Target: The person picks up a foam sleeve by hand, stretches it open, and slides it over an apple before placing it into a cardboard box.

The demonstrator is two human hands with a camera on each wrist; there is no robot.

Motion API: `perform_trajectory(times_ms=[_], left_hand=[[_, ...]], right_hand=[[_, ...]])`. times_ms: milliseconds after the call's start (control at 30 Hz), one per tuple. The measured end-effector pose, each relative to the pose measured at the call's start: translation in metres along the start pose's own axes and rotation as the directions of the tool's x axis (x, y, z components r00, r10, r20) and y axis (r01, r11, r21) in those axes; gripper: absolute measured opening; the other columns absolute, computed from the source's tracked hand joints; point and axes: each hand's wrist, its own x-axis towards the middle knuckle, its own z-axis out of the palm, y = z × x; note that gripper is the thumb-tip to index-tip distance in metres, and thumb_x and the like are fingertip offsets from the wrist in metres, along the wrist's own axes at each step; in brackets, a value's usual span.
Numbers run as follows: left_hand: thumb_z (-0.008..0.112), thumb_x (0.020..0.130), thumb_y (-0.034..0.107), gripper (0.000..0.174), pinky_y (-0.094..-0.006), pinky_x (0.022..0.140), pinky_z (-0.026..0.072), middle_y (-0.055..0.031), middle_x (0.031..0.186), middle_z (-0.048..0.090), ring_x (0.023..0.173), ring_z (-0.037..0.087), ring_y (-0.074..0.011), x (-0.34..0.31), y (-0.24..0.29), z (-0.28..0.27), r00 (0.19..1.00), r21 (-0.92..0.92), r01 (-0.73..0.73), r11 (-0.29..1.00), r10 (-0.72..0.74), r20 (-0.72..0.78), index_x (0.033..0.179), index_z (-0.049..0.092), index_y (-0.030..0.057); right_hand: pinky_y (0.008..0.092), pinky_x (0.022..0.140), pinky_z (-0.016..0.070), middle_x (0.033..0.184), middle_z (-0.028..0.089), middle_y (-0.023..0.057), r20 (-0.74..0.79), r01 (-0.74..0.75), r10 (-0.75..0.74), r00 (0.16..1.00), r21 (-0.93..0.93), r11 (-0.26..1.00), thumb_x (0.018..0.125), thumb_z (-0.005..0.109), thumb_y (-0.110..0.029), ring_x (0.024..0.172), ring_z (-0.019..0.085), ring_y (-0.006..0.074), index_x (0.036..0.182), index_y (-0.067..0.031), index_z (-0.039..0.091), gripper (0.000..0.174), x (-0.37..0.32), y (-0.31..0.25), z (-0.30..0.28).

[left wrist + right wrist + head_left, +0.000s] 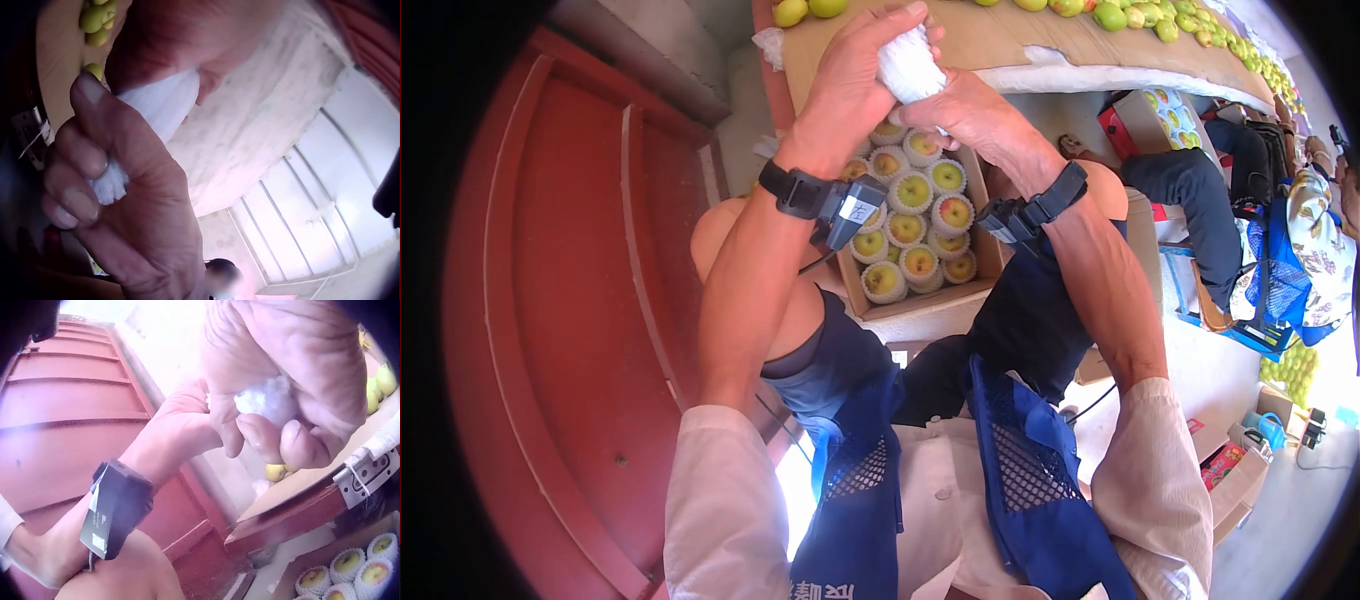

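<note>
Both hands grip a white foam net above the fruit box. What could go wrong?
1. Both the left hand and right hand pinch the foam net; pulled apart, it might tear.
2. It hangs over the box of wrapped fruit; any fruit inside, hidden here, could drop and bruise them.

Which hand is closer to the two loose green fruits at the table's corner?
Left. The left hand is next to the green fruits, gripping the white foam net; the right hand holds the net from its far side.
</note>
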Motion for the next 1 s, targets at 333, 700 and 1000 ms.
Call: perform_trajectory(times_ms=[333,700,1000], left_hand=[[0.052,0.105,0.045,0.047,-0.0485,0.094,0.0552,-0.0159,0.105,0.068,0.115,0.064,-0.0334,-0.013,0.032,-0.009,0.985,-0.158,0.171,0.973,-0.165,0.048,0.120,0.059,0.0007],[0.059,0.100,0.049,0.065,-0.0360,0.100,0.0508,-0.0155,0.129,0.062,0.122,0.060,-0.0241,-0.042,0.018,-0.015,0.851,0.526,0.259,0.810,-0.448,0.272,0.138,0.053,-0.0043],[0.070,0.090,0.034,0.067,-0.0388,0.100,0.0510,-0.0191,0.119,0.067,0.110,0.068,-0.0302,-0.060,0.016,-0.004,0.724,0.530,0.327,0.782,-0.568,0.391,0.138,0.050,-0.0083]], right_hand=[[0.0500,0.069,0.0542,0.083,0.071,0.0186,0.067,0.252,-0.416,0.907,-0.877,0.408,0.080,0.067,-0.019,0.083,0.070,0.0379,0.106,-0.0064,0.066,0.028,-0.017,-0.029,-0.024],[0.0456,0.065,0.0538,0.083,0.069,0.0101,0.370,0.433,-0.490,0.789,-0.901,0.017,0.082,0.067,-0.019,0.081,0.070,0.0341,0.097,-0.0117,0.066,0.016,-0.032,-0.043,-0.030],[0.0414,0.068,0.0520,0.082,0.065,0.0046,0.581,0.586,-0.523,0.624,-0.790,-0.180,0.075,0.073,-0.017,0.081,0.068,0.0296,0.097,-0.0136,0.063,0.024,-0.031,-0.041,-0.031]])
